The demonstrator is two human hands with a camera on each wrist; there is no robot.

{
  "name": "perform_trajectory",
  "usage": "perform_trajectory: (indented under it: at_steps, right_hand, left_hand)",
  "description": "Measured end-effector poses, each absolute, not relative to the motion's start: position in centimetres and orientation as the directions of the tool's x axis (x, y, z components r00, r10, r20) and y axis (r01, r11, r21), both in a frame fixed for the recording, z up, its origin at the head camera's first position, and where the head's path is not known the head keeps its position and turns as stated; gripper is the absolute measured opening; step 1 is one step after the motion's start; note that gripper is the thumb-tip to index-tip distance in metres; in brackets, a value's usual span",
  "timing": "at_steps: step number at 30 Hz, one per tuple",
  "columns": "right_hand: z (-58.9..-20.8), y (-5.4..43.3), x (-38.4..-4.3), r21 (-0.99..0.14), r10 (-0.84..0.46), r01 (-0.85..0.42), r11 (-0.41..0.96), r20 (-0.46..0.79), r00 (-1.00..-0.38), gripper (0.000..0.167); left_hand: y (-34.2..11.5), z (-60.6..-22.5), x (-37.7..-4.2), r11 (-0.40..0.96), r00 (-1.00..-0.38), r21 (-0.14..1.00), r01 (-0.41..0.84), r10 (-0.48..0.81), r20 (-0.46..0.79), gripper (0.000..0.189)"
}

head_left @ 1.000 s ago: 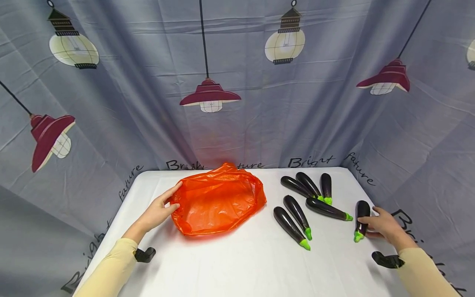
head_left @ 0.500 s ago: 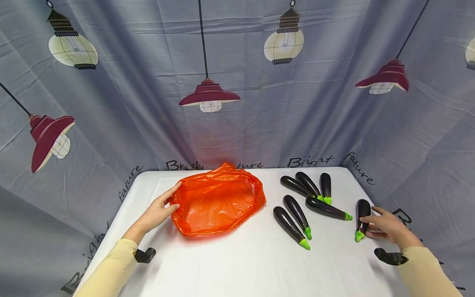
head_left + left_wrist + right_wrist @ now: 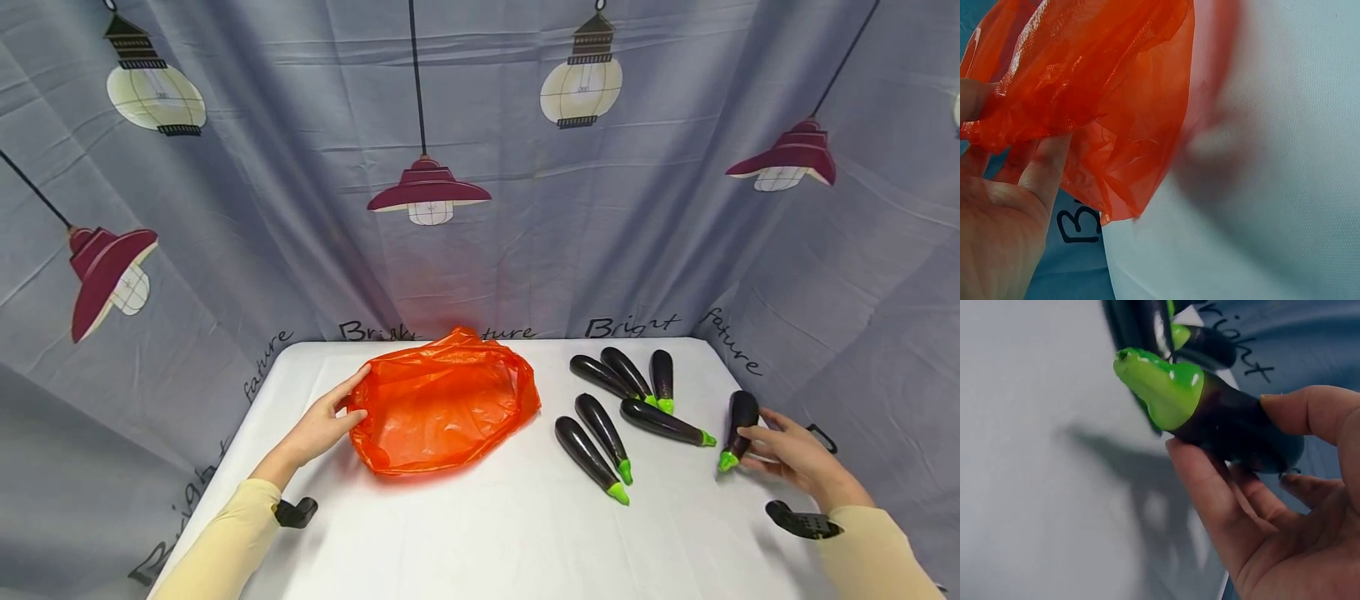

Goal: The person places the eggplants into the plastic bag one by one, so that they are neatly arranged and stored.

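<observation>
Head view — gripping an eggplant (image 3: 742,415) between curled thumb and fingers of the right hand (image 3: 802,462), off the white table (image 3: 465,533) near its right edge, a little higher in view than before — still pinching the orange bag's (image 3: 442,412) rim with the left hand (image 3: 318,427)

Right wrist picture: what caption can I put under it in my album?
The right hand holds a green-tipped eggplant above the white table.

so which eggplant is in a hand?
The rightmost eggplant in the head view, gripped by the right hand; the other six eggplants lie on the table with no hand on them.
</observation>
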State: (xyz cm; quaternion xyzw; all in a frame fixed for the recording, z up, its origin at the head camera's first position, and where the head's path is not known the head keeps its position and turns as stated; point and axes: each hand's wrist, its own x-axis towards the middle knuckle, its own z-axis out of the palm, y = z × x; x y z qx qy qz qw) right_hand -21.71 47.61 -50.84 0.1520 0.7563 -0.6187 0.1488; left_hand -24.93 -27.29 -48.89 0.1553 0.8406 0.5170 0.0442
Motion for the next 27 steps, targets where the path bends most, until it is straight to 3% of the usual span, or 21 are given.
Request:
perform_trajectory:
  at_steps: [11,19,27]
  right_hand:
    - [-48.7,43.4,-23.1,-0.930,-0.084,0.357,-0.085,-0.351,-0.933,0.101]
    - [-47.7,38.8,-24.0,-0.959,-0.195,0.270,-0.091,-0.249,-0.949,0.092]
    - [-47.6,35.2,-24.7,-0.965,-0.344,0.223,-0.141,-0.163,-0.925,0.086]
  left_hand:
    - [-27.0,-48.4,-24.7,0.343,-0.947,0.926,0.162,0.316,0.048,0.078]
    - [-27.7,-48.3,-24.7,0.327,-0.928,0.933,0.153,0.373,0.022,0.082]
    - [-27.8,-48.3,-24.6,0.347,-0.923,0.925,0.152,0.385,0.007,0.085]
